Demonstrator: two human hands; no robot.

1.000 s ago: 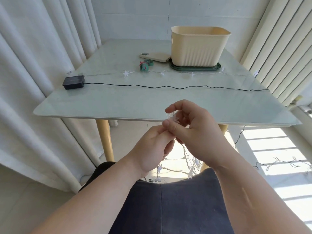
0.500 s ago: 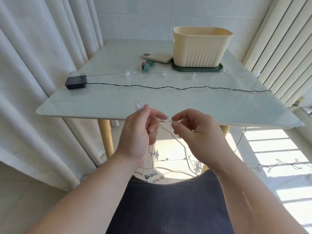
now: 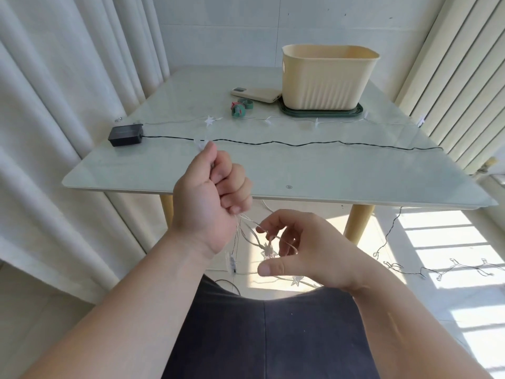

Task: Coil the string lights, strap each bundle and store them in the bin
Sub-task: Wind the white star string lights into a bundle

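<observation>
My left hand (image 3: 211,192) is raised in a fist in front of the table edge and grips a clear star string light (image 3: 247,227), whose end star sticks out above the thumb. Loops of that wire hang down from the fist. Lower and to the right, my right hand (image 3: 300,248) holds a loop of the same wire with curled fingers, a clear star beside them. A second string light with a black wire (image 3: 300,144) and black battery box (image 3: 125,135) lies across the table. The cream bin (image 3: 326,77) stands at the back right on a green lid (image 3: 322,112).
Green straps (image 3: 240,106) and a phone (image 3: 257,94) lie left of the bin. Another clear star string (image 3: 273,121) lies across the glass table (image 3: 164,170). More wire trails over the floor (image 3: 437,272) at right. Curtains hang on the left, blinds on the right.
My left hand has risen to table height pulling the wire up. My right hand has dropped lower and taken a new loop.
</observation>
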